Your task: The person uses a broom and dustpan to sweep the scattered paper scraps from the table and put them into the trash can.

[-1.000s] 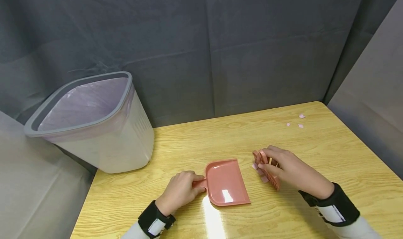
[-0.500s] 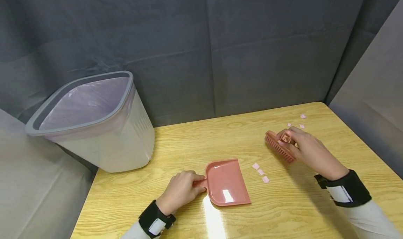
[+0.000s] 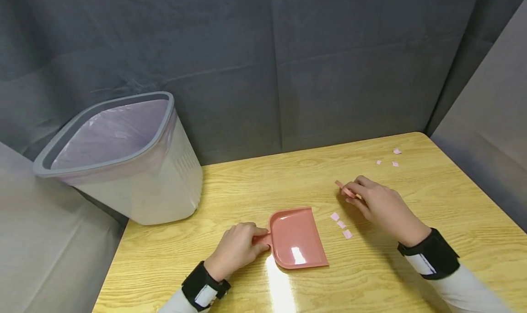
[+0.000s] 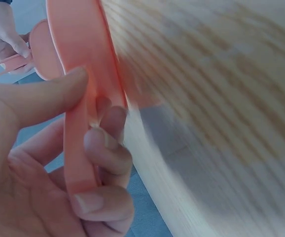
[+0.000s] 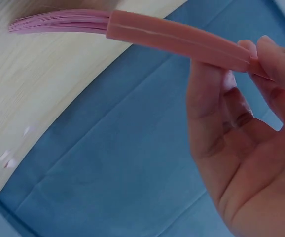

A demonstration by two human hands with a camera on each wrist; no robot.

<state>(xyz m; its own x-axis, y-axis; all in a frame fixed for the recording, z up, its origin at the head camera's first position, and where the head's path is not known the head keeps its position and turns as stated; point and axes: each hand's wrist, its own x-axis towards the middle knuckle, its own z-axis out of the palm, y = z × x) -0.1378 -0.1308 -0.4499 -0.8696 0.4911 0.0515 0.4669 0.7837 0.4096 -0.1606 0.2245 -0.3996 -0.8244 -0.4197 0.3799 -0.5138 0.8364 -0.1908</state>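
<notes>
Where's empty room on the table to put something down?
The wooden table looks bare behind the pink plastic dustpan, between the whitish plastic bin and the right hand. Another bare patch in front lies between the dustpan and white right sleeve. It's crowded by the dustpan's open edge: three pale pink square scraps lie there.

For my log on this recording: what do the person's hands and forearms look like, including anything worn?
The left hand and right hand are ungloved. Behind each is a wide black wristband with a whitish rectangular patch. Plain pale sleeves show beyond the bands. No cables are visible.
</notes>
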